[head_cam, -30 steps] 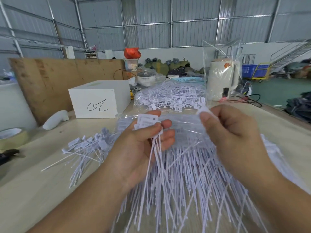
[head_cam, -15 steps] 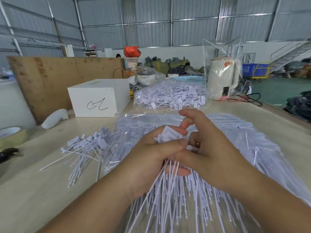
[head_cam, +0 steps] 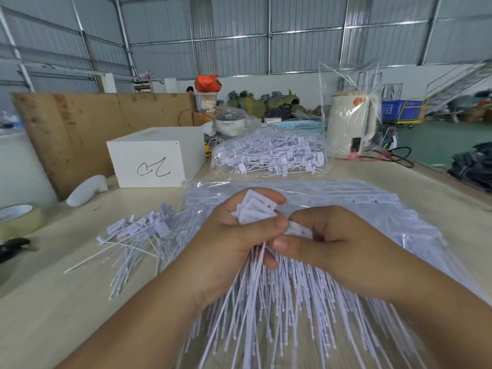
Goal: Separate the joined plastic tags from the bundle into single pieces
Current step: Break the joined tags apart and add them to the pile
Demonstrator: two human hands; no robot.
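A big bundle of joined white plastic tags [head_cam: 332, 310] lies in clear wrap on the table before me, tails fanning toward me. My left hand [head_cam: 229, 243] grips a small bunch of tag heads [head_cam: 255, 209], their thin tails hanging below the fist. My right hand [head_cam: 327, 238] pinches one white tag head [head_cam: 298, 230] between thumb and fingers, right beside the left thumb. A loose pile of single tags [head_cam: 138, 235] lies to the left on the table.
A white box [head_cam: 154, 158] with a scribble stands at the back left, a clear bag of tags [head_cam: 269, 155] behind the bundle, a wrapped white kettle [head_cam: 348, 129] to the right. A tape roll [head_cam: 18, 219] and a white object [head_cam: 86, 190] lie at left.
My hands, apart a second ago, have come together above the bundle. The right hand now pinches a tag head next to the bunch in the left hand.
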